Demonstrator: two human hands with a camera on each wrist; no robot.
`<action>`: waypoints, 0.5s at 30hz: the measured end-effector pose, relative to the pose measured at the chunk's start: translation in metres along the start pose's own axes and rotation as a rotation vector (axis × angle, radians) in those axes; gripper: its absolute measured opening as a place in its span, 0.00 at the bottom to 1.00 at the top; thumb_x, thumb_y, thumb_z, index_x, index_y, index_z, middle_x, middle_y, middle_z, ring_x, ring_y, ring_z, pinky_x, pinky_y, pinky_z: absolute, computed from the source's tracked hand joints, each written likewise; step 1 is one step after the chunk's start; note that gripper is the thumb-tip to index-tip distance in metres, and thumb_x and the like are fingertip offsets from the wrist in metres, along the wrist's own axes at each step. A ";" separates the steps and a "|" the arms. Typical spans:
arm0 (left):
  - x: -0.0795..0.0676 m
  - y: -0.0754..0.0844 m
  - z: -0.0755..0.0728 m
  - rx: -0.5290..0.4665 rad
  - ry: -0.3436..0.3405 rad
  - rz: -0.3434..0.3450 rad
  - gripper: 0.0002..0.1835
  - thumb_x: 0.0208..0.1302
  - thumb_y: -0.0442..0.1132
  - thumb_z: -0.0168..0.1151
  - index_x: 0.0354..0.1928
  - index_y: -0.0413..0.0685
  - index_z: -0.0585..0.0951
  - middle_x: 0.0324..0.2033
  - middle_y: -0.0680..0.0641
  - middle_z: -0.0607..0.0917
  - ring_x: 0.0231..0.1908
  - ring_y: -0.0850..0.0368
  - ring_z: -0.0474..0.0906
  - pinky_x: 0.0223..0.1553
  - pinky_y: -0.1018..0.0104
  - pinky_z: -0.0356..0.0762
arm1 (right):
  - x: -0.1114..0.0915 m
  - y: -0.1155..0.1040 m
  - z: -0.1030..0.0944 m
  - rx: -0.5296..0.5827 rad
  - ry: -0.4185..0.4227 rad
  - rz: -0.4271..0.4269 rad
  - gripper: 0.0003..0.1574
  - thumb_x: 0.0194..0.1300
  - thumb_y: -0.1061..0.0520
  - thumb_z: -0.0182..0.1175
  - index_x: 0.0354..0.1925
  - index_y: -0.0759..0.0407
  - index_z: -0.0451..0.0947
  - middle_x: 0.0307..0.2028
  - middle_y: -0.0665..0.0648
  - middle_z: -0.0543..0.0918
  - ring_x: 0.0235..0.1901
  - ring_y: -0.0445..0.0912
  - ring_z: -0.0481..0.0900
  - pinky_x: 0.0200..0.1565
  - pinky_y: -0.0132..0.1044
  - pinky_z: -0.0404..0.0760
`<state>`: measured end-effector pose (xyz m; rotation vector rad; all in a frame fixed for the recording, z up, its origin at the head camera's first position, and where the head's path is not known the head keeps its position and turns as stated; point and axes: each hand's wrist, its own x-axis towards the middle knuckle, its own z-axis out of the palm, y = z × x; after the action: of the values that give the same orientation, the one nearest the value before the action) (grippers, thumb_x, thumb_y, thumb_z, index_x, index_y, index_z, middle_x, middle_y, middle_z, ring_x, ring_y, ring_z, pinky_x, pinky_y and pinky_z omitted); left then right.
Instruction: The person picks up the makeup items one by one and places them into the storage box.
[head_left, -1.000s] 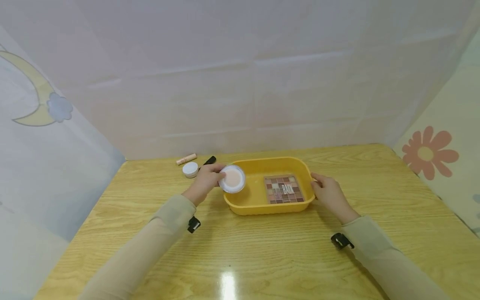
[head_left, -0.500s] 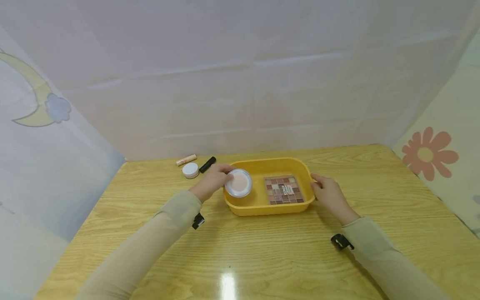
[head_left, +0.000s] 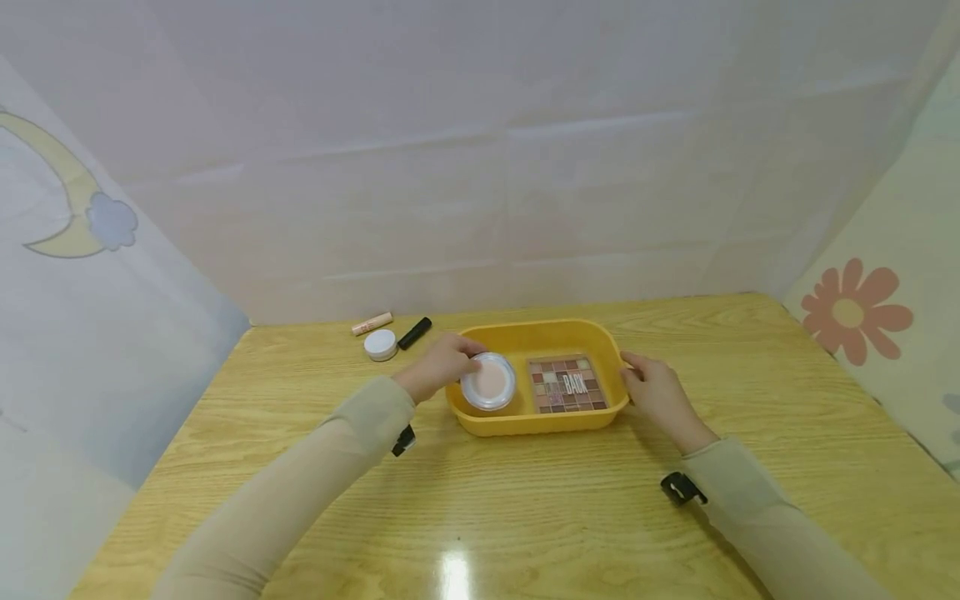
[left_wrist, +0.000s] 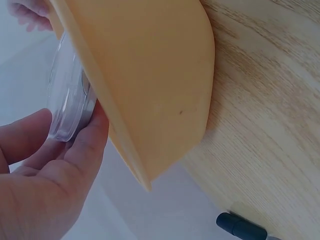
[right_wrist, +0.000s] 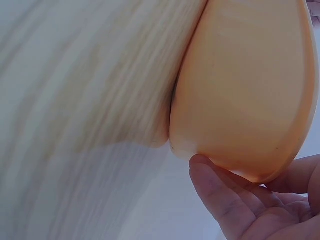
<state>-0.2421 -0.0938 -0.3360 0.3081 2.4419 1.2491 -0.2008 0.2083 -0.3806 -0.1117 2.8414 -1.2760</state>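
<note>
My left hand [head_left: 442, 367] pinches a round powder compact [head_left: 489, 382], clear-rimmed with a peach centre, between thumb and fingers. It is tilted over the left end of a yellow plastic basin [head_left: 542, 425]. In the left wrist view the clear edge of the compact [left_wrist: 70, 95] shows beside the basin's rim. A flat eyeshadow palette [head_left: 567, 386] with many small pans lies in the basin's right half. On the basin's right end, my right hand [head_left: 663, 400] grips the rim; the right wrist view shows its fingers [right_wrist: 215, 190] against the outer wall.
Left of the basin, on the wooden table [head_left: 465, 500], lie a white-lidded round jar [head_left: 381, 344], a pale pink tube [head_left: 372, 323] and a black tube [head_left: 415, 333]. A pale cloth backdrop [head_left: 480, 208] rises behind the table's far edge.
My left hand has carried the compact right and slightly down, from the basin's left rim to over its inside. The right hand keeps its hold on the basin, which stays in place.
</note>
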 end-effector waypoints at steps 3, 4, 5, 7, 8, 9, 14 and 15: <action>0.000 0.002 0.002 0.007 -0.013 -0.009 0.20 0.72 0.27 0.52 0.63 0.28 0.75 0.59 0.32 0.80 0.45 0.50 0.80 0.43 0.63 0.82 | -0.001 0.000 0.000 0.006 0.001 -0.003 0.28 0.78 0.66 0.45 0.67 0.84 0.59 0.54 0.83 0.76 0.43 0.62 0.83 0.31 0.34 0.82; 0.000 0.002 0.002 0.013 -0.018 -0.011 0.20 0.72 0.27 0.52 0.63 0.28 0.75 0.59 0.32 0.80 0.45 0.50 0.80 0.43 0.63 0.82 | -0.001 0.000 0.000 0.006 0.002 -0.005 0.28 0.78 0.66 0.45 0.67 0.84 0.59 0.54 0.83 0.76 0.42 0.62 0.83 0.31 0.34 0.82; 0.000 0.003 0.002 0.013 -0.024 -0.016 0.20 0.72 0.27 0.51 0.64 0.28 0.75 0.59 0.32 0.79 0.46 0.50 0.80 0.44 0.63 0.82 | -0.001 0.000 0.000 0.006 0.002 -0.006 0.28 0.78 0.66 0.45 0.67 0.84 0.59 0.54 0.83 0.76 0.42 0.61 0.83 0.30 0.34 0.81; 0.001 0.004 0.003 0.021 -0.029 -0.026 0.20 0.72 0.27 0.52 0.64 0.28 0.75 0.60 0.32 0.79 0.47 0.50 0.79 0.45 0.63 0.82 | -0.001 0.001 0.000 0.005 0.003 -0.009 0.28 0.78 0.66 0.45 0.67 0.84 0.59 0.54 0.83 0.76 0.40 0.60 0.83 0.30 0.33 0.81; 0.001 0.004 0.003 0.025 -0.032 -0.029 0.20 0.72 0.27 0.52 0.64 0.28 0.75 0.60 0.32 0.79 0.47 0.50 0.79 0.45 0.63 0.82 | -0.001 0.001 0.000 0.004 0.003 -0.009 0.28 0.78 0.66 0.45 0.67 0.84 0.59 0.53 0.83 0.77 0.39 0.59 0.83 0.30 0.33 0.81; 0.001 0.004 0.003 0.033 -0.034 -0.031 0.21 0.72 0.27 0.52 0.64 0.28 0.75 0.61 0.32 0.78 0.47 0.50 0.79 0.45 0.63 0.82 | -0.001 0.001 0.000 0.004 0.003 -0.010 0.28 0.77 0.66 0.45 0.67 0.84 0.59 0.53 0.83 0.77 0.39 0.58 0.83 0.29 0.33 0.80; 0.004 0.004 0.002 0.071 -0.031 -0.031 0.20 0.70 0.27 0.53 0.63 0.28 0.76 0.60 0.32 0.79 0.44 0.52 0.78 0.44 0.65 0.81 | -0.002 0.001 0.000 0.007 0.002 -0.009 0.28 0.78 0.66 0.44 0.68 0.84 0.59 0.54 0.83 0.77 0.37 0.57 0.83 0.29 0.34 0.80; 0.004 0.004 0.002 0.075 -0.033 -0.031 0.20 0.70 0.27 0.53 0.62 0.28 0.76 0.60 0.32 0.79 0.43 0.53 0.78 0.43 0.65 0.81 | -0.002 0.001 0.000 0.008 0.002 -0.008 0.28 0.78 0.66 0.44 0.68 0.84 0.59 0.54 0.83 0.76 0.37 0.57 0.83 0.29 0.34 0.80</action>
<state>-0.2451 -0.0886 -0.3348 0.3078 2.4598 1.1335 -0.1993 0.2087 -0.3814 -0.1222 2.8399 -1.2897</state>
